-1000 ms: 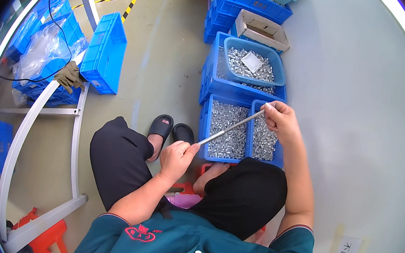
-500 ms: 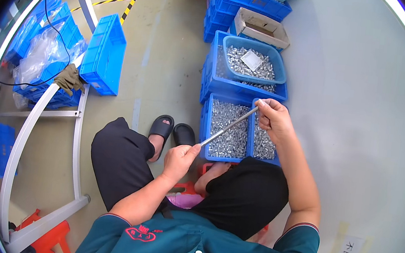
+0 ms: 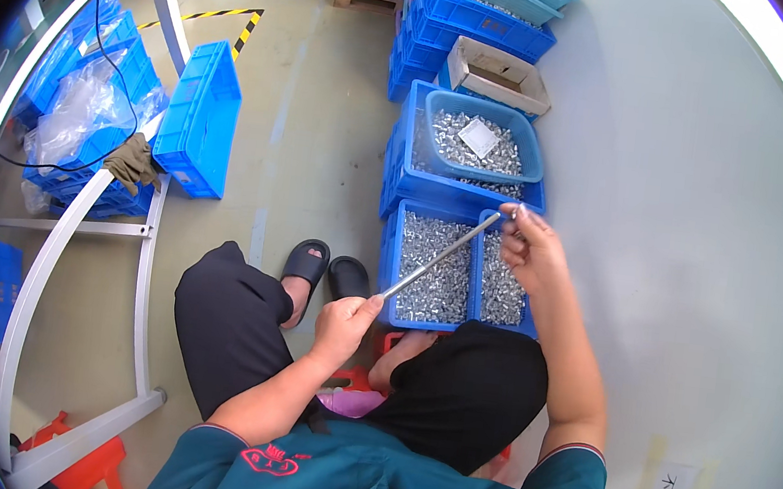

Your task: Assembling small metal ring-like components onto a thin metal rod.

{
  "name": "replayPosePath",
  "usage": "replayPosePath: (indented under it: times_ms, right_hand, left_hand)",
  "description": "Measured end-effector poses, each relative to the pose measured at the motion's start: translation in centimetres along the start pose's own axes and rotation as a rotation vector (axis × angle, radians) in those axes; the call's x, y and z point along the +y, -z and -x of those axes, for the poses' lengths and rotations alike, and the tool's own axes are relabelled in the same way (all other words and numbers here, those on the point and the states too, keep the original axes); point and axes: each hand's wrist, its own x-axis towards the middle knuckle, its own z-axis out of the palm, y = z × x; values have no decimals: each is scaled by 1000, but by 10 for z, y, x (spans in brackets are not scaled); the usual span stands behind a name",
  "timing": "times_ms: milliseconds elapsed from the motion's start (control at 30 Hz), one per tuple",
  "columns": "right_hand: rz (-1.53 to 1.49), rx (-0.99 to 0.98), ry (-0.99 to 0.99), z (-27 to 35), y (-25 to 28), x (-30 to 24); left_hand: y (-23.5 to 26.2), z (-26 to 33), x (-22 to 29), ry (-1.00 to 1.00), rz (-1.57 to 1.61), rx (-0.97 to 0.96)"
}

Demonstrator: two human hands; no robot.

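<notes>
My left hand (image 3: 344, 324) is closed round the lower end of a thin grey metal rod (image 3: 443, 256), which slants up and to the right over the bins. Just past the rod's far tip is my right hand (image 3: 533, 245), its thumb and forefinger pinching a small silvery metal part (image 3: 516, 212). The part is apart from the rod. Under the rod, a blue bin (image 3: 389, 273) holds many small silvery metal parts (image 3: 434, 274) in one compartment, with more metal parts (image 3: 502, 291) in the compartment below my right hand.
Farther back, a light-blue basket (image 3: 535, 155) of metal parts sits in a blue crate (image 3: 403, 164). Behind are a whitish box (image 3: 503, 74) and stacked blue crates (image 3: 489, 26). At left are a metal frame (image 3: 55, 274), an upended blue crate (image 3: 198, 116) and plastic bags (image 3: 89, 104).
My right hand has let go of the rod's tip and moved slightly off it, now pinching a small metal part. My left hand still holds the rod. The view has shifted slightly.
</notes>
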Motion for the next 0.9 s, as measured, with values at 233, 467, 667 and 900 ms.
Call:
replayPosePath:
  times_ms: [233,467,667,900]
  right_hand:
    - [-214,-146,-88,-3,-5,0]
    - [-264,-177,-22,-7,11,4]
    - [-260,-286,2,-3,6,2]
    - [-22,-250,9,4,-4,4]
  left_hand:
    - [2,-1,-6,-5,29,18]
    - [4,0,1,-91,-72,36]
    - [5,1,3,-135,-100,42]
    - [6,1,2,-154,-117,54]
